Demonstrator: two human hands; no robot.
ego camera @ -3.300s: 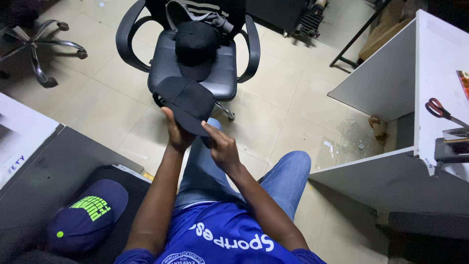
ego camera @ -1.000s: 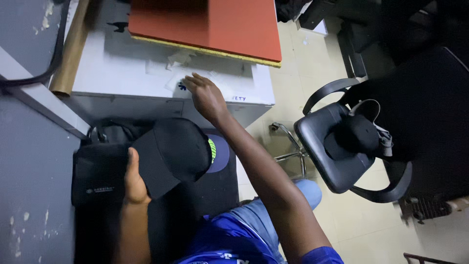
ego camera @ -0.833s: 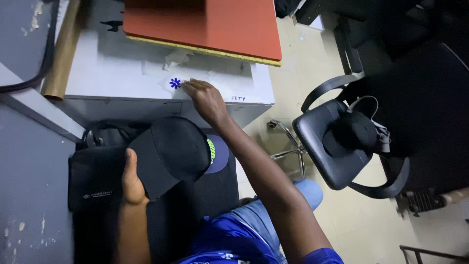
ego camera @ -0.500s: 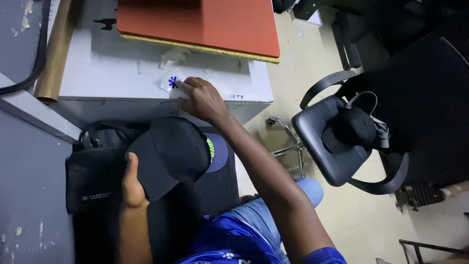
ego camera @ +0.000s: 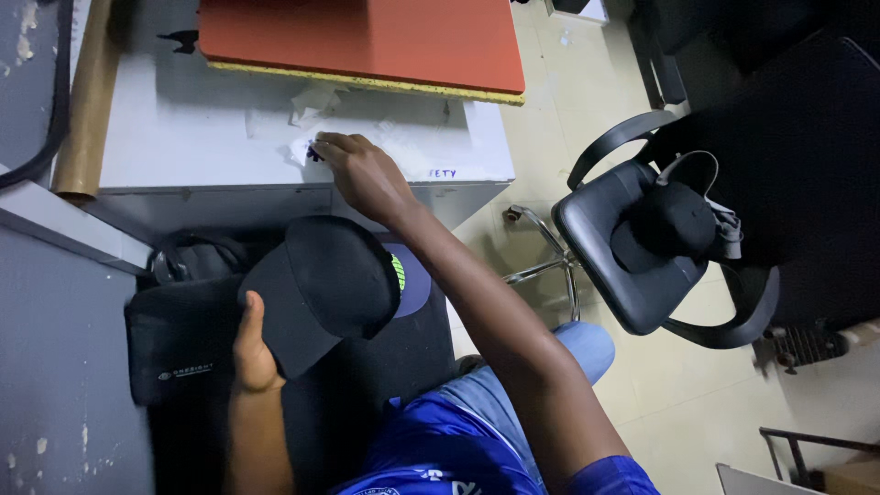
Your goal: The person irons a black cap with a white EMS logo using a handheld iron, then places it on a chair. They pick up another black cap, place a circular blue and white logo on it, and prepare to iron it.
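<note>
Holding the black cap by its brim, the left hand has its thumb on top and its other fingers hidden under the brim. This cap sits left of the middle of the frame, over a black bag. Peeking out from under the cap's right side is a blue cap with a bit of bright green on it.

Up higher, the right hand reaches to the white table. Its fingertips pinch a small blue sticker that lies on a thin clear sheet. The fingers are bent and closed on it. The right arm runs long and straight from the lower right of the frame up to the table, crossing over the blue cap.

On the table near the hand are bits of crumpled clear paper. Behind them, at the top of the frame, lies a flat orange pad with a yellow edge. A brown cardboard tube lies along the table's left side.

On the right stands a black office chair, well apart from the hands. Another black cap rests on its seat. The floor is pale tile. At the bottom, the person wears a blue shirt and jeans.
</note>
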